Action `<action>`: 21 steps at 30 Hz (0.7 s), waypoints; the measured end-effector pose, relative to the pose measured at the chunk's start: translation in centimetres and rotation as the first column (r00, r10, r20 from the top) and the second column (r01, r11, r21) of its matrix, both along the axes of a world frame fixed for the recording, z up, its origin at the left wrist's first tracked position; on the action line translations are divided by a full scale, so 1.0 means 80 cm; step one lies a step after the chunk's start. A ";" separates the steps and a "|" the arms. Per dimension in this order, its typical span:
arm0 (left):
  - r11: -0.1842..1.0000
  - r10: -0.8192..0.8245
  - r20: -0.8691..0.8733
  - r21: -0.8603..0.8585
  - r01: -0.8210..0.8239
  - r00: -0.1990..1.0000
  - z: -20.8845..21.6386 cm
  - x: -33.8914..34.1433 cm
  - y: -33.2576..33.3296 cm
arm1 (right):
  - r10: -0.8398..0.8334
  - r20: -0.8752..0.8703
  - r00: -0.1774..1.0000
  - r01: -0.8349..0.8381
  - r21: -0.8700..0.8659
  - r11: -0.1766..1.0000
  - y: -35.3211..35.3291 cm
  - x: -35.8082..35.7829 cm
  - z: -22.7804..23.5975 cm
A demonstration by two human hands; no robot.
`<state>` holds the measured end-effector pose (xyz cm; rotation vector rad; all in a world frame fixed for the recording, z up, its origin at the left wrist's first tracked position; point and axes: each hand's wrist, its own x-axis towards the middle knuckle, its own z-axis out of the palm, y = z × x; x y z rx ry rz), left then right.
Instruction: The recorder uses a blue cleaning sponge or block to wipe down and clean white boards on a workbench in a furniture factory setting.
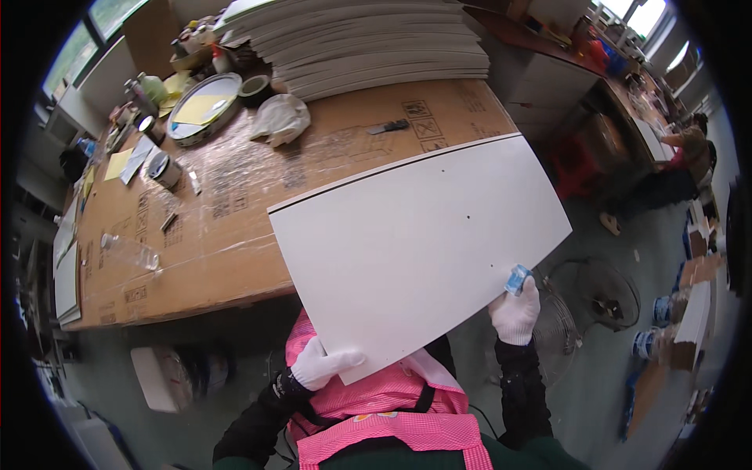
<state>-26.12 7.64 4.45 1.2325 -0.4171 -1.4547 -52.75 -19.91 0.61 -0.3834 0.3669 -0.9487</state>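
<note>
A white panel with a dark groove along its far edge and a few small holes lies tilted, its far part over the table and its near part toward my body. My left hand, in a white knit glove, grips its near left corner, thumb on top and fingers hidden beneath. At the panel's near right edge my gloved right hand is closed on a small blue-and-white piece, which touches or almost touches the panel's surface. What kind of thing this piece is, I cannot make out.
A tall stack of white panels stands at the back of the cardboard-covered table. A scraper, a clear bottle, an open can and a large round lid lie about. Fans stand at right; another person works beyond.
</note>
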 end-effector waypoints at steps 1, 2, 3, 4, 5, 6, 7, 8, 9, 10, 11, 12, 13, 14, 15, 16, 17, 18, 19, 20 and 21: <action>0.999 -0.019 0.054 -0.046 0.021 0.998 0.004 0.003 0.005 | -0.039 0.009 0.999 0.039 0.007 0.999 0.004 0.004 0.002; 0.994 -0.038 0.112 -0.093 0.049 0.993 0.012 0.005 0.010 | -0.036 0.026 0.999 0.037 -0.009 0.999 0.008 0.010 0.006; 0.994 -0.048 0.232 -0.084 0.069 0.971 0.026 0.000 0.014 | -0.028 0.064 0.998 0.030 -0.036 0.999 0.011 0.017 0.013; 0.993 -0.061 0.323 -0.078 0.091 0.945 0.041 -0.002 0.015 | -0.025 0.106 0.994 0.032 -0.068 0.997 0.012 0.028 0.021; 0.989 -0.106 0.335 -0.061 0.134 0.936 0.043 -0.004 0.019 | -0.061 0.132 0.989 0.074 -0.101 0.992 0.010 0.045 0.026; 0.983 -0.153 0.350 -0.044 0.179 0.924 0.042 -0.004 0.026 | -0.069 0.165 0.984 0.090 -0.122 0.988 0.002 0.054 0.030; 0.940 -0.103 0.691 -0.167 0.297 0.715 0.036 0.006 0.038 | -0.052 0.204 0.978 0.091 -0.187 0.978 -0.007 0.068 0.034; 0.867 0.026 0.912 -0.224 0.445 0.409 0.029 0.023 0.044 | -0.031 0.235 0.972 0.092 -0.251 0.964 -0.015 0.080 0.037; 0.600 -0.161 0.940 -0.149 0.786 0.301 0.048 0.081 0.016 | -0.027 0.217 0.976 0.100 -0.334 0.937 -0.020 0.080 0.049; 0.816 -0.122 0.953 -0.064 0.575 0.279 -0.023 0.140 0.039 | -0.017 0.249 0.968 0.104 -0.341 0.934 -0.021 0.091 0.064; 0.818 -0.113 0.960 -0.058 0.573 0.258 0.009 0.159 0.022 | -0.009 0.249 0.968 0.104 -0.371 0.923 -0.023 0.099 0.076; 0.880 -0.133 0.506 -0.335 0.336 0.852 0.043 0.191 -0.009 | 0.000 0.247 0.969 0.102 -0.398 0.912 -0.025 0.108 0.082; 0.924 -0.109 -0.251 -0.383 0.005 0.962 0.078 0.219 -0.063 | -0.034 0.245 0.969 0.136 -0.414 0.900 -0.027 0.101 0.085; 0.869 -0.320 -0.443 -0.489 0.073 0.838 0.131 0.225 -0.103 | -0.021 0.241 0.970 0.104 -0.336 0.936 -0.028 0.104 0.082; 0.856 -0.354 -0.314 -0.488 0.170 0.881 0.150 0.245 -0.124 | 0.013 0.243 0.970 0.051 -0.253 0.966 -0.027 0.113 0.081; 0.841 -0.380 -0.177 -0.475 0.259 0.908 0.160 0.267 -0.138 | 0.023 0.261 0.965 0.046 -0.254 0.966 -0.027 0.129 0.085; 0.796 -0.436 -0.093 -0.503 0.336 0.895 0.160 0.289 -0.142 | 0.152 0.276 0.949 -0.082 -0.250 0.965 -0.024 0.146 0.094; 0.748 -0.485 -0.008 -0.522 0.410 0.874 0.161 0.309 -0.142 | 0.279 0.289 0.916 -0.211 -0.246 0.946 -0.022 0.162 0.100; 0.858 -0.047 0.704 -0.335 0.390 0.708 0.185 0.288 -0.158 | 0.270 0.298 0.915 -0.199 -0.248 0.948 -0.029 0.171 0.103; 0.855 -0.053 0.711 -0.331 0.400 0.701 0.185 0.295 -0.162 | 0.337 0.247 0.908 -0.276 -0.253 0.927 -0.037 0.181 0.106; 0.909 -0.213 0.418 -0.246 0.336 0.883 0.180 0.301 -0.161 | 0.404 0.194 0.894 -0.352 -0.254 0.901 -0.045 0.191 0.108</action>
